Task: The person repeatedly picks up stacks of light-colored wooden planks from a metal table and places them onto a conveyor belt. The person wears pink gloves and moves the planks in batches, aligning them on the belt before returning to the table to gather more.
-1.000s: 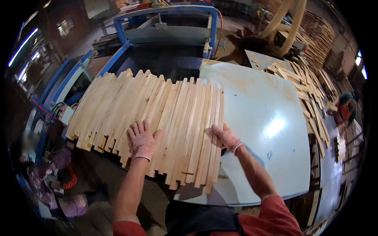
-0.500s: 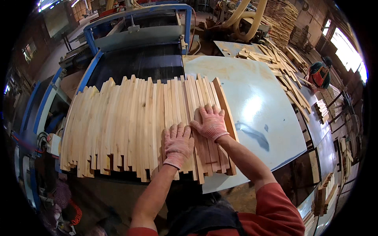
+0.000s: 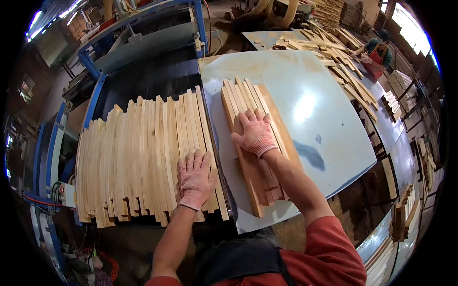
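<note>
The work happens in a dim wood workshop, at a pale blue-grey table top (image 3: 310,95) that lies next to the black belt (image 3: 152,76) of a machine with a blue frame (image 3: 90,62). On the belt side lies a wide row of light wooden slats (image 3: 138,157), side by side, their near ends uneven. The left hand (image 3: 194,177), in a pinkish work glove, rests flat and open on the right part of this row, fingers spread. The right hand (image 3: 255,132), in the same kind of glove, presses flat and open on a smaller bundle of slats (image 3: 253,143), which lies on the table top, apart from the big row. Further back, more loose slats (image 3: 343,57) are spread, and another person (image 3: 377,47) works beside them.
</note>
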Tool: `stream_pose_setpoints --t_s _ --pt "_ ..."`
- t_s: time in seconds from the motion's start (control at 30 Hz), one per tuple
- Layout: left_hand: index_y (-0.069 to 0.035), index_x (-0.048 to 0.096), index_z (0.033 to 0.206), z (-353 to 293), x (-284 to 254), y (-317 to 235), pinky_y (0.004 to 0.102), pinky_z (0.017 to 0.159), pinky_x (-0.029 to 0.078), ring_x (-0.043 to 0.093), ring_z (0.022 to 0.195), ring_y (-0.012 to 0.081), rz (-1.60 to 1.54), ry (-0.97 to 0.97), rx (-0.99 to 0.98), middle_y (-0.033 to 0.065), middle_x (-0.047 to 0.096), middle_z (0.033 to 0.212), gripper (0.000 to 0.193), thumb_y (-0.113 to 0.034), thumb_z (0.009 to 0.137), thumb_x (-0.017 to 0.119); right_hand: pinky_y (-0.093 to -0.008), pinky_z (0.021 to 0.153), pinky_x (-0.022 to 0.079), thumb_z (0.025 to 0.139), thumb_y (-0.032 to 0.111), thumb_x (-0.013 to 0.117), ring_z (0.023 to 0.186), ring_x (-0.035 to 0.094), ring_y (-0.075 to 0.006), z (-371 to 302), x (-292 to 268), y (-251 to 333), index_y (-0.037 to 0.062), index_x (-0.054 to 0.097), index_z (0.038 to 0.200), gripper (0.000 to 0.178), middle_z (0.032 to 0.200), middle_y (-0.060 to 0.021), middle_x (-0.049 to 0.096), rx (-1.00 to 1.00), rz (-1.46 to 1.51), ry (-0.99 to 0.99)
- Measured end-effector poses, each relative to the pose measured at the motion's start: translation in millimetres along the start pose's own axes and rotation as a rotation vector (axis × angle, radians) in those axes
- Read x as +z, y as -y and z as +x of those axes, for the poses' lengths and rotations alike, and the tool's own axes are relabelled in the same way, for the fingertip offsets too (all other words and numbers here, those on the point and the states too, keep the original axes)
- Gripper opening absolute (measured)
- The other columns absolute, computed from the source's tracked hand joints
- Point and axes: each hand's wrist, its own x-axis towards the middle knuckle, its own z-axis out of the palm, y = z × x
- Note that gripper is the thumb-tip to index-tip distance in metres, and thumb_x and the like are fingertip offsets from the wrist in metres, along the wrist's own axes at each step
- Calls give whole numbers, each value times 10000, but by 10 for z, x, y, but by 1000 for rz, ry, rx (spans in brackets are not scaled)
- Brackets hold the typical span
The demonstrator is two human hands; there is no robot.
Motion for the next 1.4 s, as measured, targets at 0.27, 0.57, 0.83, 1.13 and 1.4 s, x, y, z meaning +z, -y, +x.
stream_pose_setpoints --t_s 0.27,0.57,0.83,1.13,1.4 --pt "-11 210 1718 -470 -580 1983 523 1360 138 234 1640 436 -47 -324 -398 262 271 1762 965 -482 1011 667 -559 1303 263 914 409 756 1541 422 -397 -47 35 -178 58 560 1549 752 1632 -209 508 -17 -11 -147" --pt "-22 150 1728 -2154 -1848 5082 521 1350 135 206 1653 397 311 -340 -1202 224 228 1784 1082 -560 960 689 -343 1085 510 1018 278 721 1305 658 -250 -200 226 1218 36 417 1653 745 1392 -169 708 289 619 268" --pt "18 222 1690 -2599 -1914 5890 465 1346 180 298 1617 357 262 -320 -1156 217 337 1731 1038 -492 934 719 -359 1096 468 1055 273 698 1239 619 -264 -308 861 1131 -85 547 1487 581 1352 -144 673 274 1020 217" --pt "35 471 1551 -3507 -1982 5159 495 1199 399 525 1433 391 -234 -744 -686 245 574 1536 720 -287 956 717 -404 1082 505 1057 207 713 1213 631 -257 -751 1096 1316 4 491 1545 573 1276 -124 671 211 1270 -8" --pt "9 744 1321 -5697 -7 3122 388 1017 570 718 1141 266 -1355 106 4 135 756 1280 429 -303 1125 524 -365 1052 512 1010 330 749 1227 662 -244 -2467 1360 1356 -33 596 1487 618 1319 -135 724 290 1171 -7"
